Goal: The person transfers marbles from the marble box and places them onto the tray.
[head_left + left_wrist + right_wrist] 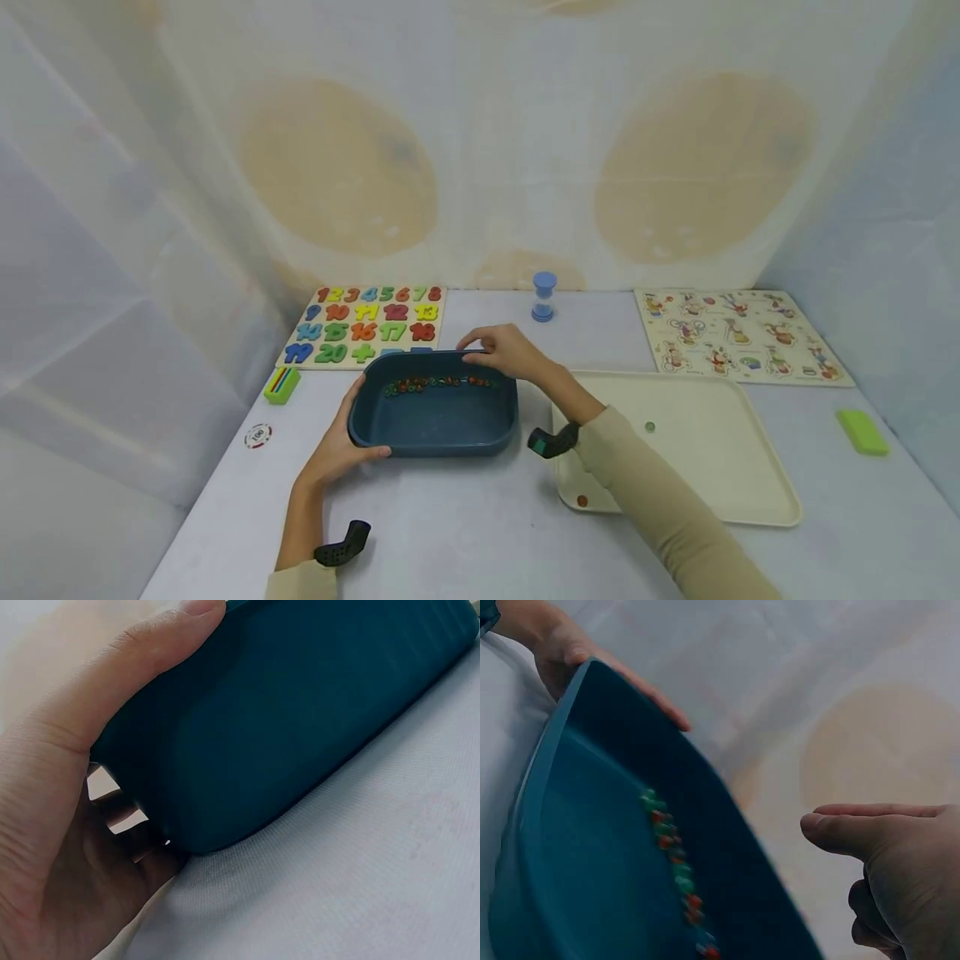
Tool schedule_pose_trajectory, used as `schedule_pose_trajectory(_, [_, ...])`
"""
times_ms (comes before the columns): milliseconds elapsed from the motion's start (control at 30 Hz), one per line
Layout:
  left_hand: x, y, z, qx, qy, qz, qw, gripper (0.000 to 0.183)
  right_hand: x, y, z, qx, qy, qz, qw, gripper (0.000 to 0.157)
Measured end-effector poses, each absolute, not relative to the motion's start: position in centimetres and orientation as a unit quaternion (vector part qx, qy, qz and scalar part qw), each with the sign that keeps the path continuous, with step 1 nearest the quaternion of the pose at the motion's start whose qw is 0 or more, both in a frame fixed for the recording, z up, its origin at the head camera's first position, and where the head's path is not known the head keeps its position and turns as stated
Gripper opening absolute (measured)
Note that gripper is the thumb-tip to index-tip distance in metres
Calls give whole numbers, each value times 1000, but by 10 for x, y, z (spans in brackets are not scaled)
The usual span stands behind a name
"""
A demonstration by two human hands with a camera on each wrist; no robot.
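Tub [438, 427], near your 12 o'clock, marbles [417, 384] along its 12 o'clock side. Your left hand [337, 448]: clamped on its 9 o'clock end. Your right hand [512, 352]: by its 1 o'clock rim, thumb and forefinger slightly apart. Tray [693, 467]: tub's 3 o'clock.

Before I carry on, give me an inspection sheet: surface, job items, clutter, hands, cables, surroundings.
Surface: white cloth, slightly wrinkled.
Job items: blue bin with red and green marbles along its far side; cream tray with a green marble and a reddish marble.
Clutter: number board, picture board, hourglass, striped block, round chip, plain green block.
Hands: left hand grips the bin's left end; right hand is by its far rim, contact unclear.
Cables: nothing seen.
Surroundings: pale drapes with tan patches.
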State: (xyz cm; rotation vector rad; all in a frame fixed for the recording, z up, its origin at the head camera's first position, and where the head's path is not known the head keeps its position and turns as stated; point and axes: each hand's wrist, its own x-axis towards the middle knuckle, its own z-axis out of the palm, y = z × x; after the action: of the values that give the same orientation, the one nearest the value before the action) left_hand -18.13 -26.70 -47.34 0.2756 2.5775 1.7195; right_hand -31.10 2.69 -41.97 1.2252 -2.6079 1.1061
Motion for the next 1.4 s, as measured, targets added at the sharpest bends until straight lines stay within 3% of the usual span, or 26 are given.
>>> schedule_pose_trajectory(300, [-180, -270, -474, 81, 836, 543, 16, 105, -317, -52, -445, 395, -869, 285, -82, 21])
schedule_pose_trajectory(933, [-181, -267, -470, 81, 844, 530, 22, 107, -323, -66, -474, 373, -891, 251, -67, 16])
schedule_pose_trajectory(1167, [-183, -266, -471, 82, 837, 540, 20, 110, -312, -25, -437, 416, -851, 320, -17, 17])
schedule_pose_trajectory(1400, [-187, -272, -478, 73, 841, 536, 12, 109, -286, 75, -416, 378, -850, 361, 71, 17])
